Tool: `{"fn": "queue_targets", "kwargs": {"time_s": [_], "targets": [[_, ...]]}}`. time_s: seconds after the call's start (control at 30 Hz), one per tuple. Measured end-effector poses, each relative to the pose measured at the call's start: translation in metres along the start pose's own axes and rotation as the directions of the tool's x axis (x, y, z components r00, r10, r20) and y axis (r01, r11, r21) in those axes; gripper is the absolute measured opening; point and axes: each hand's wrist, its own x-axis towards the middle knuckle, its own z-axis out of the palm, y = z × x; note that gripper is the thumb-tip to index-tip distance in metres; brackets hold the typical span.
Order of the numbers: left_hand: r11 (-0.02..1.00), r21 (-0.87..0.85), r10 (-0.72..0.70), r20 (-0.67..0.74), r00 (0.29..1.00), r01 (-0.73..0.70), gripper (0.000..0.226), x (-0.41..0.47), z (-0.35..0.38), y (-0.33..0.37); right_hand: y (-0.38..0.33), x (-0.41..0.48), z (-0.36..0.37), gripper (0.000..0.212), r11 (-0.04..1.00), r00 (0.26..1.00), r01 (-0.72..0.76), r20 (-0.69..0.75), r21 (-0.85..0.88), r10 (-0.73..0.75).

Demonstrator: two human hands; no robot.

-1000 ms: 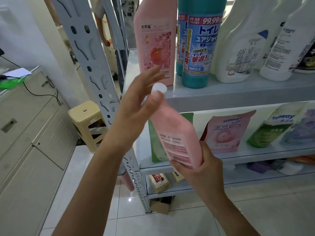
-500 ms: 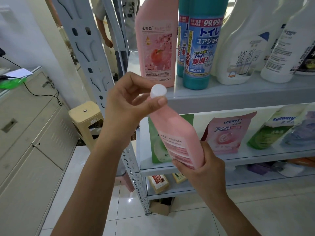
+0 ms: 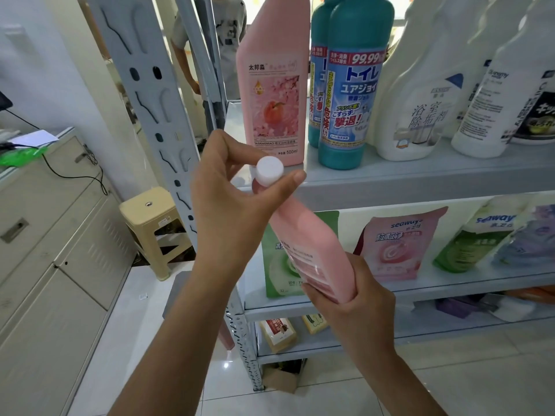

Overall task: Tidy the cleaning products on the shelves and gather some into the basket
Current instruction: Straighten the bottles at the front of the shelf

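Two hands (image 3: 240, 205) on pink bottle (image 3: 315, 250)

A pink bottle (image 3: 315, 250) is held tilted in front of the shelving, base lower right, white cap (image 3: 269, 170) upper left. The right hand (image 3: 351, 298) grips the base; the left hand (image 3: 237, 202) pinches the neck just under the cap. On the upper shelf (image 3: 420, 178) stand a matching pink bottle (image 3: 274, 85), two teal bottles (image 3: 353, 85) and white bottles (image 3: 426, 94). Refill pouches (image 3: 396, 244) lean on the shelf below.
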Motion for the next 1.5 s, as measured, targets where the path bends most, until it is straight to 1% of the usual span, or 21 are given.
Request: {"fn": "queue_targets", "kwargs": {"time_s": [0.07, 0.13, 0.23, 0.3, 0.37, 0.47, 0.53, 0.6, 0.63, 0.67, 0.73, 0.8, 0.87, 0.93, 1.03, 1.17, 1.27, 1.3, 1.37, 1.43, 1.5], "targets": [[0.997, 0.063, 0.036, 0.007, 0.999, -0.036, 0.038, 0.001, 0.002, 0.002, 0.0, 0.0, 0.0, 0.065, 1.0, 1.0, 0.015, -0.023, -0.02, -0.016], [0.999, 0.033, 0.04, 0.105, 0.994, -0.044, 0.038, 0.003, 0.0, 0.003, 0.003, 0.0, -0.001, 0.067, 0.999, 0.999, 0.019, -0.032, -0.026, -0.019], [0.997, -0.007, 0.072, 0.283, 0.957, -0.072, 0.047, 0.001, -0.003, 0.003, 0.006, 0.001, -0.003, 0.067, 1.0, 0.999, 0.006, -0.043, -0.023, -0.007], [0.993, -0.056, 0.112, 0.33, 0.937, -0.099, 0.039, 0.0, -0.005, 0.003, 0.008, 0.002, -0.005, 0.065, 1.0, 0.999, -0.008, -0.052, -0.022, 0.006], [0.992, -0.079, 0.115, 0.279, 0.953, -0.097, 0.032, 0.001, -0.006, 0.004, 0.009, 0.002, -0.006, 0.066, 1.0, 0.998, -0.005, -0.056, -0.03, 0.003], [0.995, -0.058, 0.09, 0.118, 0.989, -0.084, 0.027, 0.001, -0.004, 0.009, 0.009, 0.002, -0.007, 0.069, 0.998, 0.997, 0.022, -0.068, -0.059, -0.026], [0.996, -0.007, 0.088, 0.035, 0.996, -0.088, 0.029, -0.001, 0.0, 0.013, 0.008, 0.001, -0.006, 0.07, 0.995, 0.995, 0.048, -0.079, -0.085, -0.055], [0.994, 0.067, 0.087, -0.006, 0.996, -0.087, 0.035, -0.001, 0.003, 0.015, 0.007, 0.001, -0.005, 0.07, 0.994, 0.994, 0.055, -0.086, -0.092, -0.063], [0.992, 0.095, 0.088, 0.007, 0.996, -0.088, 0.037, 0.0, 0.004, 0.015, 0.007, 0.001, -0.005, 0.069, 0.994, 0.994, 0.056, -0.089, -0.093, -0.064], [0.989, 0.117, 0.088, 0.048, 0.995, -0.093, 0.038, 0.002, 0.003, 0.014, 0.008, 0.0, -0.005, 0.068, 0.994, 0.993, 0.057, -0.093, -0.095, -0.066], [0.988, 0.122, 0.069, 0.193, 0.979, -0.094, 0.038, 0.005, -0.001, 0.01, 0.009, 0.0, -0.006, 0.068, 0.994, 0.994, 0.05, -0.094, -0.097, -0.059], [0.994, 0.07, 0.058, 0.348, 0.936, -0.088, 0.041, 0.007, -0.006, 0.004, 0.01, 0.0, -0.006, 0.068, 0.994, 0.995, 0.036, -0.094, -0.099, -0.046], [0.996, 0.005, 0.08, 0.409, 0.909, -0.09, 0.037, 0.008, -0.01, 0.001, 0.011, 0.001, -0.007, 0.068, 0.995, 0.995, 0.025, -0.094, -0.097, -0.035], [0.998, -0.041, 0.057, 0.348, 0.936, -0.046, 0.03, 0.008, -0.011, 0.003, 0.01, 0.002, -0.007, 0.068, 0.996, 0.996, 0.015, -0.091, -0.091, -0.023], [0.998, -0.069, 0.02, 0.172, 0.985, -0.008, 0.024, 0.008, -0.008, 0.011, 0.009, 0.002, -0.007, 0.067, 0.996, 0.995, 0.021, -0.098, -0.084, -0.029], [1.0, 0.01, 0.001, 0.001, 1.0, -0.001, 0.035, 0.005, 0.003, 0.016, 0.01, 0.002, -0.004, 0.066, 0.989, 0.99, 0.067, -0.111, -0.13, -0.082], [0.989, 0.135, 0.068, -0.042, 0.997, -0.062, 0.036, 0.005, 0.006, 0.013, 0.011, 0.002, -0.002, 0.065, 0.982, 0.988, 0.087, -0.111, -0.165, -0.106], [0.976, 0.198, 0.096, -0.006, 0.995, -0.093, 0.037, 0.006, 0.005, 0.011, 0.012, 0.002, -0.002, 0.064, 0.982, 0.988, 0.085, -0.11, -0.17, -0.105], [0.956, 0.261, 0.091, 0.159, 0.983, -0.131, 0.049, 0.009, 0.001, 0.009, 0.013, 0.003, -0.003, 0.063, 0.983, 0.991, 0.069, -0.105, -0.171, -0.088], [0.981, 0.161, 0.046, 0.358, 0.933, -0.11, 0.054, 0.011, -0.003, 0.007, 0.014, 0.004, -0.004, 0.063, 0.986, 0.993, 0.043, -0.099, -0.159, -0.06], [0.992, 0.073, 0.06, 0.456, 0.888, -0.105, 0.045, 0.011, -0.006, 0.005, 0.015, 0.005, -0.005, 0.062, 0.989, 0.994, 0.021, -0.101, -0.143, -0.035]]}}
